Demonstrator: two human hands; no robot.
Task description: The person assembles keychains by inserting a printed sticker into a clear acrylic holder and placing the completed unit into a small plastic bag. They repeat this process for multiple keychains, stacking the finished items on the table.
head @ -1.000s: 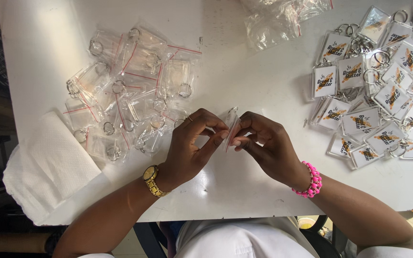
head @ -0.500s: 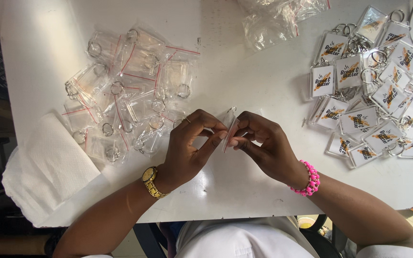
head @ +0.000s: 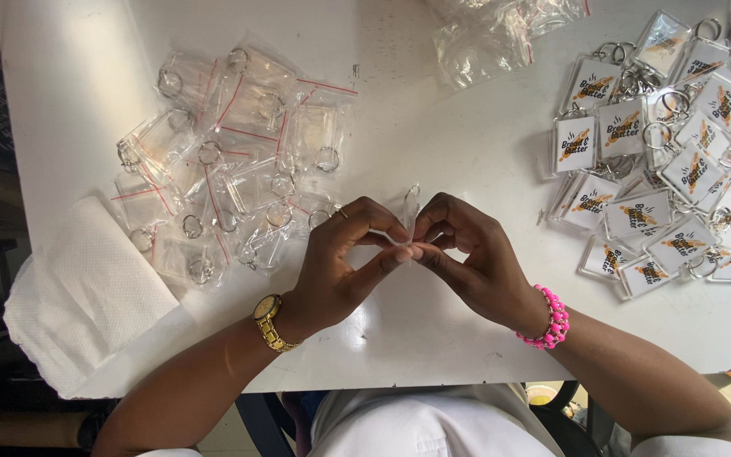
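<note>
- A clear acrylic keychain case (head: 409, 222) stood on edge between the two hands, above the middle of the white table (head: 433, 135), its upper end poking out over the fingertips; whether its ring was attached could not be told.
- The left hand (head: 340, 262) was pinched narrowly on the case from the left, thumb and forefinger meeting at its lower edge.
- The right hand (head: 471, 254) was closed on the same case from the right, fingers curled in so the two sets of fingertips touched.
- Handling such a small, slippery piece looked best done with fingertip pressure on the edges only, keeping the flat faces free of smudges and both halves square to each other; squeezing unevenly could have let it spring away.
- A gold wristwatch (head: 269, 323) sat on the left wrist and a pink bead bracelet (head: 547, 317) on the right.
- Just left of the hands lay a heap of bagged empty keychains (head: 230, 161), in clear pouches with red seal strips.
- Well to the right lay a pile of finished keychains (head: 662, 161) with printed inserts and metal rings.
- More empty plastic bags (head: 492, 34) lay at the far edge.
- A folded white paper towel (head: 86, 296) overhung the near left corner.
</note>
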